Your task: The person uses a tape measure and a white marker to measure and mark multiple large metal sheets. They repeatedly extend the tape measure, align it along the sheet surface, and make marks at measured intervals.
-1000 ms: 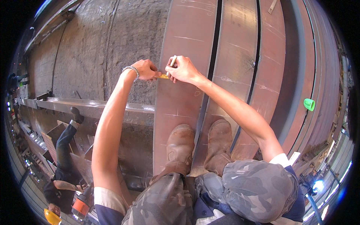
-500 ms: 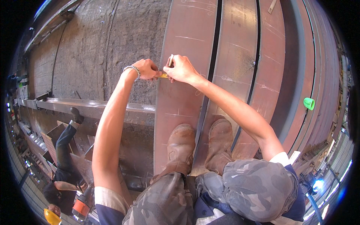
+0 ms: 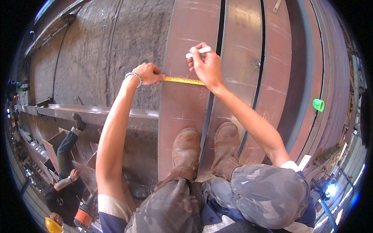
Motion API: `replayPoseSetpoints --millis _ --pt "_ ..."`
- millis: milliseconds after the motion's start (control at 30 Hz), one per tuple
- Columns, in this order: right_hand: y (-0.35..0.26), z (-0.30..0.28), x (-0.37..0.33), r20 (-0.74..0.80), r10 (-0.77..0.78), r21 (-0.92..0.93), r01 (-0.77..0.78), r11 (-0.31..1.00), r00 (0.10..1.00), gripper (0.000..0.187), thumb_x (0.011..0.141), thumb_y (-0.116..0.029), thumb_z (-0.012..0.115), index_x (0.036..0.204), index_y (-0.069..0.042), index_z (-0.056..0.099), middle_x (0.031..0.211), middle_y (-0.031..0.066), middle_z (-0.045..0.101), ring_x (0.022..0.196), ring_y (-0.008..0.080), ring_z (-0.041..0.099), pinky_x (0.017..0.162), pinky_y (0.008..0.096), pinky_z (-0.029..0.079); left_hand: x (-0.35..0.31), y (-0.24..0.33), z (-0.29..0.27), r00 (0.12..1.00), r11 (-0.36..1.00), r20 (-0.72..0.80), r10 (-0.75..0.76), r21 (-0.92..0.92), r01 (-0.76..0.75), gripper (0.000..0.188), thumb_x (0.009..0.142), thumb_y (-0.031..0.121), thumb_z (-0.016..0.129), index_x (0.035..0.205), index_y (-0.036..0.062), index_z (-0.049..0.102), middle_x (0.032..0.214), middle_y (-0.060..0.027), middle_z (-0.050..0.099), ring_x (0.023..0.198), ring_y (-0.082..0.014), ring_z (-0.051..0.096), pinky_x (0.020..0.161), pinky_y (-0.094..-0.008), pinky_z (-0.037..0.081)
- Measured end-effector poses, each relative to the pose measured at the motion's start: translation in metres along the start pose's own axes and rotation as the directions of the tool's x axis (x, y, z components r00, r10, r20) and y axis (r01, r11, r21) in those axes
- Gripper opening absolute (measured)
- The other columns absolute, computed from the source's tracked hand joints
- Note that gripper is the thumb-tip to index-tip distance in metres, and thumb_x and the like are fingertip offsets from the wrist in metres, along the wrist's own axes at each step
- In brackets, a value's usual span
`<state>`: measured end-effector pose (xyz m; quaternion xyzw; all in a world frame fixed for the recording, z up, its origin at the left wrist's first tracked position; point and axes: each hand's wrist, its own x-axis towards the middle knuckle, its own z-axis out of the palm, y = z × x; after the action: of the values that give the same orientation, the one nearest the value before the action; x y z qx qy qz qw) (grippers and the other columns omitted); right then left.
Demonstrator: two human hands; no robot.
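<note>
At the far lower left, another person [image 3: 64, 186] in dark clothes is working below, with a yellow hard hat [image 3: 52, 224] and an orange power tool [image 3: 82, 215] near them. Moving right, the left hand [image 3: 148, 73] is pinching the end of a yellow tape measure [image 3: 183, 80] against the left edge of a rust-brown steel plate [image 3: 182, 108], fingers curled together over it. The tape is lying flat across the plate, running from that left edge toward the dark gap at its right edge. There the right hand [image 3: 206, 66] is resting on the tape's other end, fingers closed around a white marker [image 3: 198, 51] that is pointing left just above the tape. Below, two worn brown boots [image 3: 206, 151] are standing on the plates. Further right, a small green object [image 3: 318, 105] is sitting on the outer steel beam [image 3: 307, 70].
</note>
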<state>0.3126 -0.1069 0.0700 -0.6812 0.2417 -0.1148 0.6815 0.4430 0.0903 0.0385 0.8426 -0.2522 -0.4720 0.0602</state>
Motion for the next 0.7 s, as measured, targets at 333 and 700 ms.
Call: replayPoseSetpoints --millis 333,700 --pt "-0.025 -0.033 -0.035 0.144 -0.223 -0.389 0.262 0.883 0.964 0.039 0.099 -0.039 0.07 0.104 0.0 0.066 0.095 0.0171 0.072 0.081 0.0315 0.072 0.071 0.0398 0.056 -0.051 0.043 0.025 0.951 0.183 -0.301 -0.07 -0.941 -0.285 0.03 0.107 0.028 0.06 0.119 0.0006 0.064 0.101 -0.0089 0.071 0.092 -0.0189 0.07 0.082 -0.0314 0.058" --pt "0.018 -0.05 -0.118 0.31 0.016 -0.465 0.137 0.875 0.951 0.059 0.087 -0.043 0.078 0.12 0.001 0.057 0.1 0.0247 0.075 0.093 0.0431 0.074 0.08 0.0483 0.06 -0.069 0.108 0.112 0.995 -0.062 -0.051 -0.081 -0.997 -0.056 0.024 0.103 0.01 0.062 0.122 -0.0031 0.057 0.11 -0.0137 0.069 0.099 -0.025 0.072 0.083 -0.0388 0.062"
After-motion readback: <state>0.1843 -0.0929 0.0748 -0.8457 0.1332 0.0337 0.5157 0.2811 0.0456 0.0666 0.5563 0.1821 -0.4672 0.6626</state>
